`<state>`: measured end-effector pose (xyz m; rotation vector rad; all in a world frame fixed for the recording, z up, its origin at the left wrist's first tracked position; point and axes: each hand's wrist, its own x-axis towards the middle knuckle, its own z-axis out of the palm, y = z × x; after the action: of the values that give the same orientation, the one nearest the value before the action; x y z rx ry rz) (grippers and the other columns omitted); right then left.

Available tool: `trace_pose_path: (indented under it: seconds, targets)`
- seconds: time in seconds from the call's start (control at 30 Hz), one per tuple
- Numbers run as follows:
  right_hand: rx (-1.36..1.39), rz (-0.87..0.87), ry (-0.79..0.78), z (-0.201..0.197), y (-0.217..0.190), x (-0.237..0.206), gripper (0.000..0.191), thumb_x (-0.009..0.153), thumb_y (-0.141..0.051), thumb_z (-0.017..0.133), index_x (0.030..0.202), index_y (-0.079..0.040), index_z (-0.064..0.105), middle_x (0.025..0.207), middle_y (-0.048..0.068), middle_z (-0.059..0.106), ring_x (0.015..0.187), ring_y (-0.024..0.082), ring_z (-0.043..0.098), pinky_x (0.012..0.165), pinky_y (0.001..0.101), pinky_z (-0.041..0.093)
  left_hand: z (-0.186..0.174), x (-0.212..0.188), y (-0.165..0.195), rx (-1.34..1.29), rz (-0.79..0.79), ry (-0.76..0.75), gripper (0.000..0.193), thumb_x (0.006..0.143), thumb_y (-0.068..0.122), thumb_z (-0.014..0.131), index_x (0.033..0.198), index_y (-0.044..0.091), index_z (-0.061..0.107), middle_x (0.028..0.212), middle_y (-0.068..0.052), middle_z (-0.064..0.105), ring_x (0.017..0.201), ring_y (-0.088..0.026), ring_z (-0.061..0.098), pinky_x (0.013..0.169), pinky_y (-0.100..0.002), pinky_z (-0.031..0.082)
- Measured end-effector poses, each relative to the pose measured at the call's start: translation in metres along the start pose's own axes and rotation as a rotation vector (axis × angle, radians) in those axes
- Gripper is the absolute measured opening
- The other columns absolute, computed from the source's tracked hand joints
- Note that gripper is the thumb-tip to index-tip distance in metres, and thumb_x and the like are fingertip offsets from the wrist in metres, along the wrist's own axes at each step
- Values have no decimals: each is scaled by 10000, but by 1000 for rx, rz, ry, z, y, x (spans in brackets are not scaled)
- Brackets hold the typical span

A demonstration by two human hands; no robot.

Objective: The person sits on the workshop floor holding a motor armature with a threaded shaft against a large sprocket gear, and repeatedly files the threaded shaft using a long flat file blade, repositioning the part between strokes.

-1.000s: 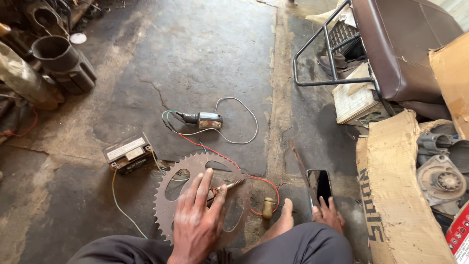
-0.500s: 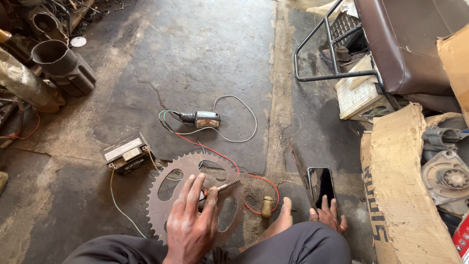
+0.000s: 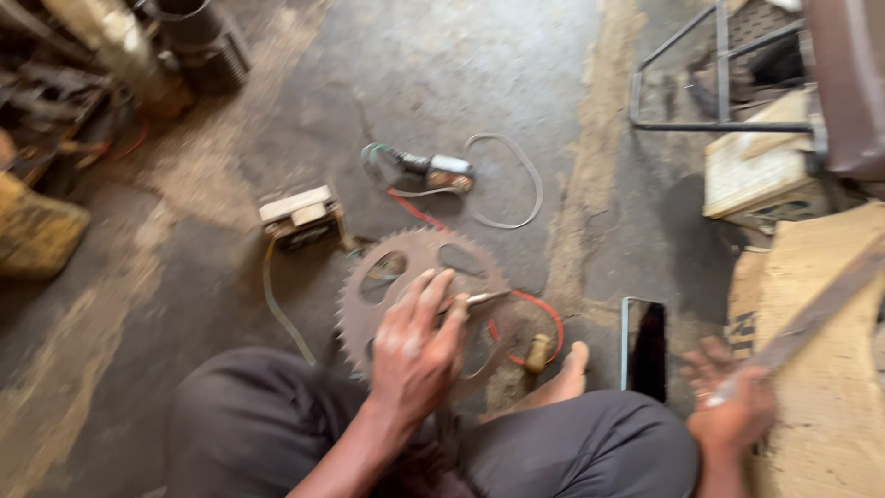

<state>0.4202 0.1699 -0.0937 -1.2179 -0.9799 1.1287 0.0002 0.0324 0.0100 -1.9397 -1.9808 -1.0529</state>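
rusty steel sprocket [image 3: 419, 295] is laid flat on the concrete floor [image 3: 230, 249], just before the crossed legs. it is pressed down by the left hand [image 3: 417, 346], whose fingers [image 3: 424, 295] are spread over its middle, with a thin metal rod [image 3: 479, 299] beneath the fingertips. a long flat bar [image 3: 811, 318] is gripped in the closed right hand [image 3: 733, 415], beside a dark phone [image 3: 645, 349]. a grinder [image 3: 433, 171] lies beyond.

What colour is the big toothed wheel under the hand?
The sprocket is rusty brown, seen in the head view, with the left hand resting on it.
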Motion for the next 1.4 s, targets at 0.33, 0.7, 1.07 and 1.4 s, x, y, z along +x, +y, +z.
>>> trace_pose_path:
  seconds: [0.33, 0.7, 1.07, 1.4]
  targets:
    - [181, -179, -132, 62, -80, 8, 539, 1183, -467, 477, 1403, 24, 508, 1263, 187, 590, 1020, 307, 610, 913, 455, 518, 0, 7, 6, -7, -20, 25, 302, 897, 117, 667, 1181, 26, 719, 1398, -175, 603, 1293, -352, 590, 990, -476, 494]
    - [157, 84, -337, 181, -97, -39, 157, 1062, -81, 653, 1154, 44, 682, 976, 139, 691, 770, 222, 650, 689, 355, 524, -10, 9, 3, -368, -260, -47, 532, 807, 229, 828, 1290, 97, 647, 1390, -156, 595, 1231, -354, 604, 995, -487, 485]
    - [-54, 182, -339, 265, -77, -103, 163, 906, 2, 685, 1027, 110, 675, 823, 163, 704, 610, 195, 660, 538, 304, 534, -18, 16, 5, -88, -320, -116, 831, 652, 410, 898, 1308, 17, 570, 1414, -194, 541, 1289, -417, 504, 1138, -608, 280]
    - [-286, 32, -259, 270, -74, -120, 95, 932, 11, 648, 948, 104, 655, 725, 134, 675, 551, 142, 626, 463, 253, 498, -18, 15, 3, -67, -324, -254, 850, 566, 530, 892, 1148, 0, 573, 1395, -212, 486, 1207, -368, 544, 1145, -590, 272]
